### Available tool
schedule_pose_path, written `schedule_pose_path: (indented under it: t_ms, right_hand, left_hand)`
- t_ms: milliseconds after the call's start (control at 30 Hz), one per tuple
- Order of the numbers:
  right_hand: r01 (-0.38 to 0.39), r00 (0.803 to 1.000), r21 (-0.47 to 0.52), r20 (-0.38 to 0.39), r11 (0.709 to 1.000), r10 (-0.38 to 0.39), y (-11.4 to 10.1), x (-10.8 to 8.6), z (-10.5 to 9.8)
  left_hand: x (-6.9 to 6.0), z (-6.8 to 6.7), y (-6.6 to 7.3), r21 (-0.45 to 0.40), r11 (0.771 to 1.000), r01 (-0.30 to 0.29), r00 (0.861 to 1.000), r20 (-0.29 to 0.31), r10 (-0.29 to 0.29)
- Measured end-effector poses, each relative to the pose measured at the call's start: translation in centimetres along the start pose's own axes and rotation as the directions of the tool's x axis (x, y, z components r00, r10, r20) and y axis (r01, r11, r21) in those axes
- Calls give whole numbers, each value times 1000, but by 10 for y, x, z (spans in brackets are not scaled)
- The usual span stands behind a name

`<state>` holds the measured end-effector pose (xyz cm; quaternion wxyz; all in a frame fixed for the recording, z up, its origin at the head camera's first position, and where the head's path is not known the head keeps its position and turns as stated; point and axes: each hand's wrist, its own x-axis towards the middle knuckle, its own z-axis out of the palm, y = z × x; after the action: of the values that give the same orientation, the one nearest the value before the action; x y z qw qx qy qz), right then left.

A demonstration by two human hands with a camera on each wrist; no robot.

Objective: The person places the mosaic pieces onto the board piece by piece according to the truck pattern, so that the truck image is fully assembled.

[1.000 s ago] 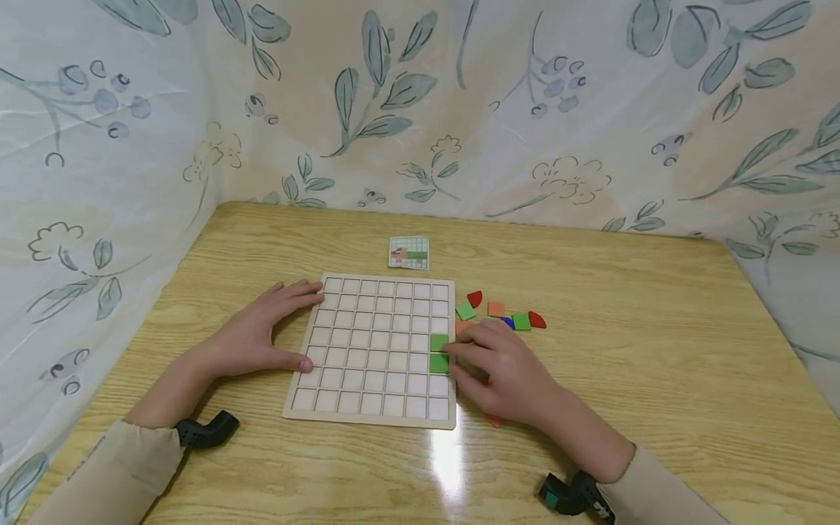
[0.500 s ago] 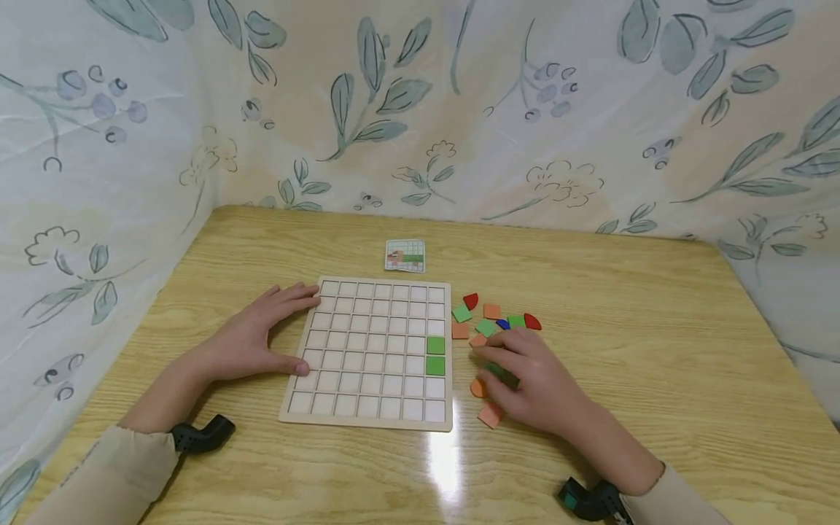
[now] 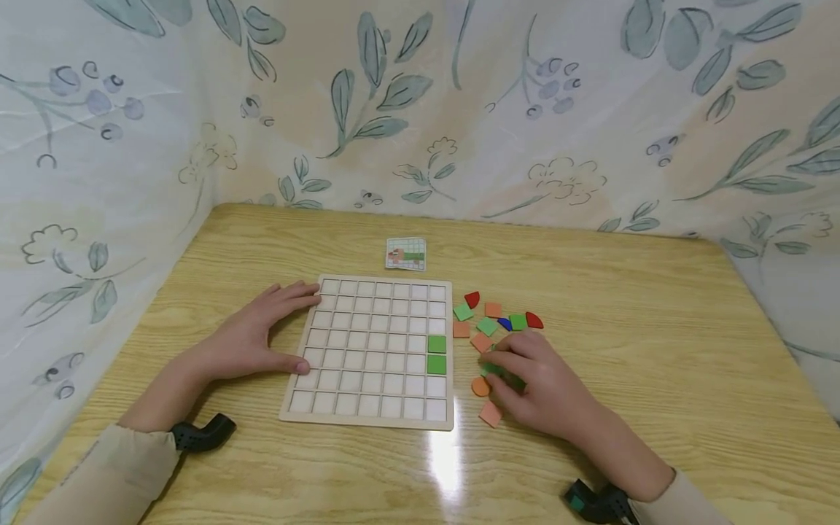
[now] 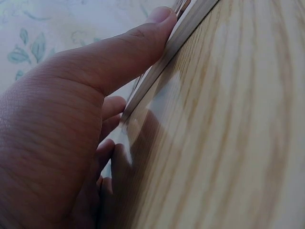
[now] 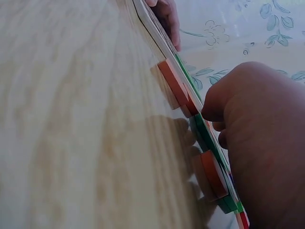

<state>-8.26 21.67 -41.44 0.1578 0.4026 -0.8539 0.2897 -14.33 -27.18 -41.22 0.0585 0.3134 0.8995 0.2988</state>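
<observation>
From my end, the right hand (image 3: 541,383) holds thumb and forefinger narrowly apart at a thin, flat green piece (image 3: 491,370), partly covered on the tabletop (image 3: 623,306); I can't tell whether they pinch it. The left hand (image 3: 246,339) is spread wide, touching the left edge of the pale wooden grid board (image 3: 367,421).

I judge the piece light, stiff and smooth, likely to skid if pushed; I'd take it by opposite edges. The board looks rigid and best steadied at its rim.

My count: two green squares (image 3: 436,344) seated left of the right fingers; around those fingers, loose, three green squares (image 3: 487,326), four orange squares (image 3: 490,414), one rounded orange piece (image 3: 480,386), two red quarter-circles (image 3: 472,300) and one blue piece (image 3: 504,323). More green may hide beneath the hand. One printed grid card (image 3: 405,254) lies beyond the board.
</observation>
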Motion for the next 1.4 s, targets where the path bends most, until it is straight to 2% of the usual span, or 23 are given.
schedule_pose_path:
  t_ms: [333, 667, 833, 967, 1400]
  right_hand:
    - [-12, 1000, 12, -4, 1000, 12, 1, -10, -2]
    - [-11, 999, -41, -35, 999, 9, 1, -23, -1]
    - [-43, 999, -34, -19, 998, 43, 4, -22, -3]
    - [-33, 999, -40, -25, 999, 32, 6, -20, -3]
    - [-13, 998, -24, -68, 1000, 12, 8, -18, -2]
  left_hand:
    - [0, 3, -1, 0, 1000, 1, 1000, -1, -1]
    - [-4, 2, -4, 8, 1000, 4, 1000, -11, -4]
    - [-1, 3, -5, 13, 1000, -1, 1000, -14, 1]
    - [0, 4, -5, 9, 1000, -1, 1000, -28, 1]
    - [0, 3, -2, 13, 1000, 1, 1000, -2, -1]
